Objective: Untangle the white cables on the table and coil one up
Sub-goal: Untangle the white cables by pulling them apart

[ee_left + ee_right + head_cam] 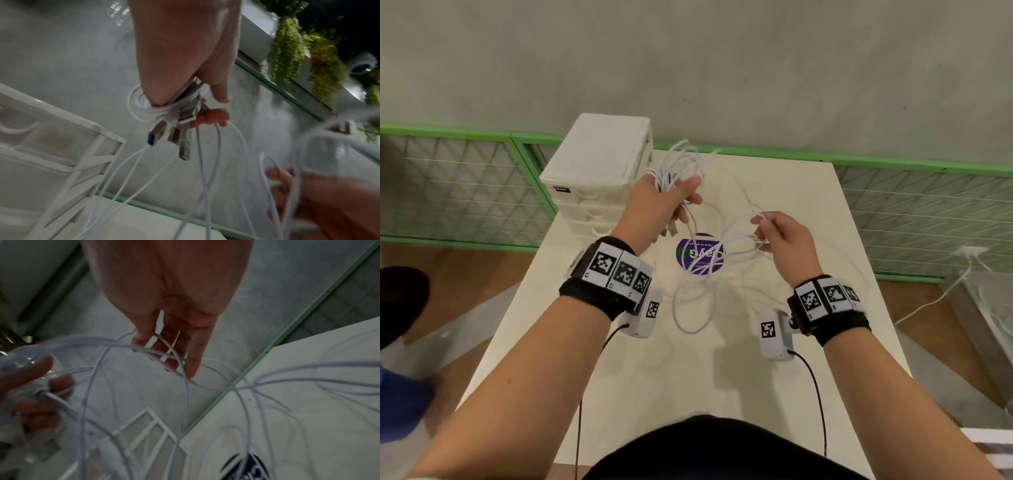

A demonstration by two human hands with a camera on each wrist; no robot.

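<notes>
Purple sticker (700, 254) on table (825, 219): lettering unreadable. Left hand (666, 202) raised, clenched round bunched white cables (697, 260) and plugs (176, 129). Right hand (784, 240) raised, pinching loose strands above table.

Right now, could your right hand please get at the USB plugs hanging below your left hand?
Probably yes. The USB plugs dangle openly below the left hand, with only loose white cables between. But the right hand already pinches a cable loop, so it must release that first.
</notes>
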